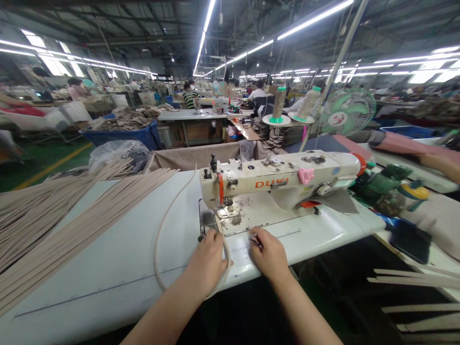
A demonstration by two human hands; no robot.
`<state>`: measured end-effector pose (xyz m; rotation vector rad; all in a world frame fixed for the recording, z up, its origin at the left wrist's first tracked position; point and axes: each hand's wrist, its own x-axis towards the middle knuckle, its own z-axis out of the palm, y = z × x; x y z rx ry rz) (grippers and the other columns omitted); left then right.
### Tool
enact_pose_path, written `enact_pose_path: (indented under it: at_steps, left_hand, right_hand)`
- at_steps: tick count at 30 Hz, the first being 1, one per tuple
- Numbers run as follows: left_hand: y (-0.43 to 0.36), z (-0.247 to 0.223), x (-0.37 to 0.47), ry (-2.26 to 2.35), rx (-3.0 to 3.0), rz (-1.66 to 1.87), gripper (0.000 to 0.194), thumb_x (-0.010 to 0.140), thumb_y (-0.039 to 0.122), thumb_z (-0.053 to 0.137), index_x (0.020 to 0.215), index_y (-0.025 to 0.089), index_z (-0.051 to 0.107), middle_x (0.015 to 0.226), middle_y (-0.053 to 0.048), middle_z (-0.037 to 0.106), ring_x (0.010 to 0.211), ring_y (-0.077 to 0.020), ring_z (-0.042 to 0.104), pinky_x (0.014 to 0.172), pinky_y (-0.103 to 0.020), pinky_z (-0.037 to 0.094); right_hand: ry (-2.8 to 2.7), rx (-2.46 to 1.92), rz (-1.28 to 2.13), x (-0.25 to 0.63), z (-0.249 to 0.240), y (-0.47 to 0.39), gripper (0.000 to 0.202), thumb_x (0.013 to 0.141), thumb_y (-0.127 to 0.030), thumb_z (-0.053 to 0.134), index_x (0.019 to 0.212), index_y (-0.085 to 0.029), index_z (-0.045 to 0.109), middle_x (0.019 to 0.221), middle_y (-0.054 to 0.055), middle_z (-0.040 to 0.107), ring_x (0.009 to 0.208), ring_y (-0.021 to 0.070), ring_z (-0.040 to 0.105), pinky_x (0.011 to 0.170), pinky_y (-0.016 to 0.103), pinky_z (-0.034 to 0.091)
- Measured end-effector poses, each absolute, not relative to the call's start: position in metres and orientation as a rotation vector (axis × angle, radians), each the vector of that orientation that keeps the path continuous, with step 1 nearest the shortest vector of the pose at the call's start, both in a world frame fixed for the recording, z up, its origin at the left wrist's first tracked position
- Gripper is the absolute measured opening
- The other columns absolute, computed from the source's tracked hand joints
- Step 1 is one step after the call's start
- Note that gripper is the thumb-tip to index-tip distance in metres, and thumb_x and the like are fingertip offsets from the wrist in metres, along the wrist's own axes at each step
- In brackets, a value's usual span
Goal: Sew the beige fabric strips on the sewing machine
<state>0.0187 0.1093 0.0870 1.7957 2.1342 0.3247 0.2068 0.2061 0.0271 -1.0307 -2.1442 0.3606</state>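
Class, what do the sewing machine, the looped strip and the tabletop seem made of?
Sewing machine: probably painted metal, glossy cream with worn dark patches on its bed.
Looped strip: perhaps fabric or leather-like, matt and bending smoothly.
Tabletop: likely laminate, pale and shiny.

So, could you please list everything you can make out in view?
Sewing machine: 1, cream and orange, centre
Table: 1, pale blue, foreground
Strips: many, beige, left
Looped strip: 1, beige, left of the machine
Thread cones: 2, beige, behind the machine
Fan: 1, green, right of the cones
Clip-like piece: 1, pink, on the machine
Large bin: 1, blue, left background
Plastic bag: 1, clear, behind table's left
Second machine: 1, mostly white, behind
Phone-like slab: 1, black, right
Loose strips: several, beige, lower right
Ceiling lights: several, white, overhead
Workers: several, mixed clothing, background
Left hand: 1, bare, on the looped strip
Right hand: 1, bare, right of it, seemingly holding something dark
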Motion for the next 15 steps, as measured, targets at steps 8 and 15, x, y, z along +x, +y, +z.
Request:
enact_pose_path:
  at_steps: [8,15]
  left_hand:
    - [0.115,0.031,-0.003,2.003,2.21,0.76,0.019,0.096,0.028,0.052,0.112,0.018,0.051,0.121,-0.014,0.057,0.118,-0.0314,0.059,0.105,-0.047,0.05]
    - [0.121,0.009,-0.016,1.964,2.391,0.785,0.034,0.096,0.043,0.04,0.112,0.017,0.054,0.109,-0.016,0.062,0.107,-0.0333,0.062,0.102,-0.049,0.05]
  right_hand:
    - [-1.792,-1.016,0.919,0.26,0.028,0.179,0.033,0.102,-0.045,0.05,0.093,-0.021,0.071,0.083,0.003,0.068,0.08,0.0179,0.063,0.076,0.028,0.049]
    - [-1.364,-1.462,0.841,0.347,-0.024,0.178,0.06,0.096,-0.072,0.043,0.081,-0.02,0.068,0.063,0.0,0.059,0.061,0.0162,0.055,0.063,0.028,0.045]
